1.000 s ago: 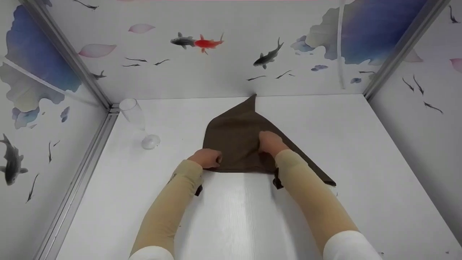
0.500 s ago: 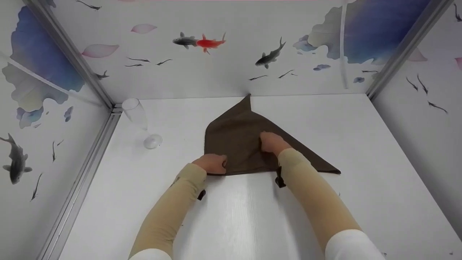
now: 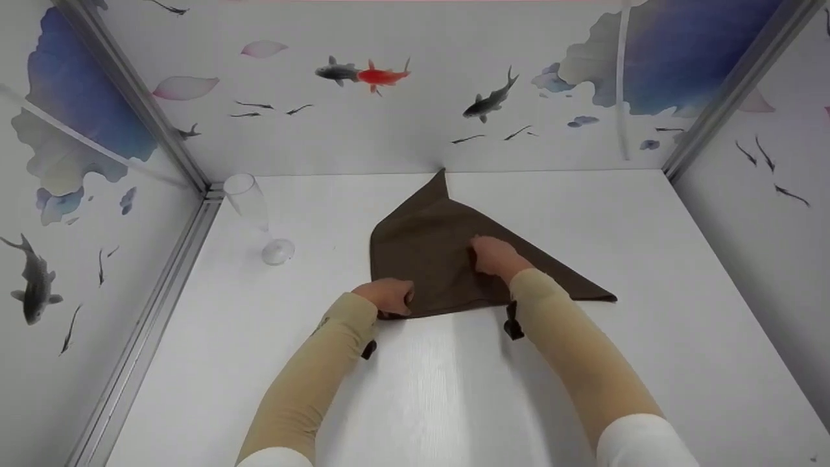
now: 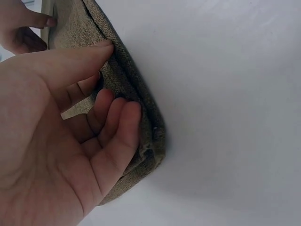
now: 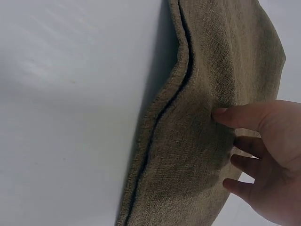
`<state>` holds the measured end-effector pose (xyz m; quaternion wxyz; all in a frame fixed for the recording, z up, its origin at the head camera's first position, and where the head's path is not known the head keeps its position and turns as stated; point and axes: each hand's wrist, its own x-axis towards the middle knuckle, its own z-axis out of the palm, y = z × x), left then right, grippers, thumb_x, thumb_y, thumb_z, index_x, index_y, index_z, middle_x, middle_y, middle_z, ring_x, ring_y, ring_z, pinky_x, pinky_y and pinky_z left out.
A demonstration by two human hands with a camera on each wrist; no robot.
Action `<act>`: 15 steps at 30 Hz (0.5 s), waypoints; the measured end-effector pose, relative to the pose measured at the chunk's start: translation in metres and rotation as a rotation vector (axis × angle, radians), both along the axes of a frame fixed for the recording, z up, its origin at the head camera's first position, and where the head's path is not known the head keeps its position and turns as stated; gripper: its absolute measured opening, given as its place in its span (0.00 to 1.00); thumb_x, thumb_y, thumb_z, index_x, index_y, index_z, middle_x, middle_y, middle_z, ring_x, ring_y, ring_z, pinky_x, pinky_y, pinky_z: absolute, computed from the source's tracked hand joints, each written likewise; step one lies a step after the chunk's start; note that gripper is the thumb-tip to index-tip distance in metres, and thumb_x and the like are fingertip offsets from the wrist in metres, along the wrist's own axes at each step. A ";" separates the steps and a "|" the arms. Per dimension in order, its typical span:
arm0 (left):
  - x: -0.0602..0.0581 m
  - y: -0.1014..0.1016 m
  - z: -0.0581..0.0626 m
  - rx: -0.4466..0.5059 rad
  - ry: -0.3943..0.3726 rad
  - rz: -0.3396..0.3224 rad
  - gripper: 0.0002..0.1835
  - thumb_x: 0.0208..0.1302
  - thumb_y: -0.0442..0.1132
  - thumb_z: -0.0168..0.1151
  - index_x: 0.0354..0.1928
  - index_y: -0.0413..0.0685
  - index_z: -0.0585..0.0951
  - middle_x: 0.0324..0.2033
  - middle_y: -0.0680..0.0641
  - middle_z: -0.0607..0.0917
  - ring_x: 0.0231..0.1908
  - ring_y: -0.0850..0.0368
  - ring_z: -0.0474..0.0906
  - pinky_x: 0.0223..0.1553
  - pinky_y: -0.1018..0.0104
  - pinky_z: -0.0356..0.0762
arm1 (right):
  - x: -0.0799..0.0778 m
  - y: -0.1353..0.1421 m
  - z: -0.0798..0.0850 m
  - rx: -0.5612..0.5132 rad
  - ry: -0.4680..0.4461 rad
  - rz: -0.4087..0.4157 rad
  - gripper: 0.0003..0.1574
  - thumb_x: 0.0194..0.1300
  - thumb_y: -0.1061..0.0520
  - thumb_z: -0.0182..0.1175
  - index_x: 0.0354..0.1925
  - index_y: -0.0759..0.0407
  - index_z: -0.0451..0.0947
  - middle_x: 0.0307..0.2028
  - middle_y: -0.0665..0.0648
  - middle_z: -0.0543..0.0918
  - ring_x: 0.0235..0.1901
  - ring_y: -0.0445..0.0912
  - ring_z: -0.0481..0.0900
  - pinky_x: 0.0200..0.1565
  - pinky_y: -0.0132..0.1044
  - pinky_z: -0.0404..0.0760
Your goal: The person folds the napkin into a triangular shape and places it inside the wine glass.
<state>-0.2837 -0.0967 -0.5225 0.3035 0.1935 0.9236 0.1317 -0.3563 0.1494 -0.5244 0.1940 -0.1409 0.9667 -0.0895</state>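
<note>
A brown cloth (image 3: pixel 428 240) lies folded on the white table, one pointed corner reaching the back wall and another pointing right. At its near left corner, my left hand (image 3: pixel 389 296) holds the layered edge. In the left wrist view, the thumb lies along the hem of the brown cloth (image 4: pixel 77 23) with the other fingers curled beside it. Further in, my right hand (image 3: pixel 499 256) pinches the top layer near the middle. The right wrist view shows its thumb against the brown cloth (image 5: pixel 188 165); the index fingertip is hidden and the other fingers are loosely bent.
A clear footed glass (image 3: pixel 246 194) stands at the back left, away from the cloth. The white table (image 3: pixel 421 389) is bounded by printed panels at the back (image 3: pixel 415 130), left and right, with metal frame posts in the corners.
The cloth has turned slightly counter-clockwise: its right corner has moved away from me and its near left corner toward me, along with my left hand. My right hand stays at about the same spot on it.
</note>
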 end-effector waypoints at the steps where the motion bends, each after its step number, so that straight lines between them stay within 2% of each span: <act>1: 0.000 0.000 0.000 -0.002 0.001 0.000 0.10 0.64 0.41 0.66 0.39 0.50 0.73 0.30 0.50 0.77 0.27 0.56 0.73 0.29 0.64 0.73 | 0.001 0.000 0.000 0.002 0.014 0.006 0.28 0.68 0.64 0.55 0.65 0.68 0.68 0.63 0.68 0.71 0.63 0.60 0.68 0.63 0.52 0.66; 4: 0.002 0.001 0.002 0.004 0.000 0.006 0.10 0.64 0.41 0.66 0.39 0.49 0.73 0.30 0.50 0.77 0.27 0.56 0.75 0.30 0.64 0.74 | 0.006 -0.001 0.001 0.006 0.061 0.019 0.20 0.67 0.64 0.55 0.57 0.69 0.73 0.53 0.68 0.77 0.53 0.58 0.75 0.56 0.52 0.73; 8: 0.004 0.003 0.001 0.018 0.003 0.008 0.10 0.64 0.42 0.67 0.40 0.49 0.74 0.31 0.51 0.78 0.27 0.57 0.77 0.31 0.64 0.77 | 0.017 -0.005 0.004 0.004 0.098 0.009 0.17 0.67 0.62 0.56 0.52 0.68 0.75 0.47 0.66 0.77 0.44 0.56 0.76 0.49 0.51 0.77; 11: 0.007 0.005 0.000 0.026 0.010 0.014 0.10 0.64 0.41 0.67 0.40 0.48 0.74 0.31 0.50 0.78 0.28 0.57 0.78 0.32 0.64 0.78 | 0.027 -0.013 0.005 0.007 0.109 0.016 0.18 0.67 0.61 0.56 0.52 0.69 0.75 0.47 0.67 0.77 0.43 0.56 0.76 0.47 0.51 0.77; 15: 0.010 0.009 -0.001 0.042 0.020 0.019 0.10 0.65 0.41 0.66 0.40 0.48 0.74 0.31 0.50 0.77 0.28 0.57 0.77 0.31 0.64 0.76 | 0.042 -0.025 0.005 0.019 0.122 0.053 0.20 0.67 0.60 0.56 0.54 0.71 0.75 0.50 0.69 0.77 0.48 0.58 0.77 0.50 0.51 0.77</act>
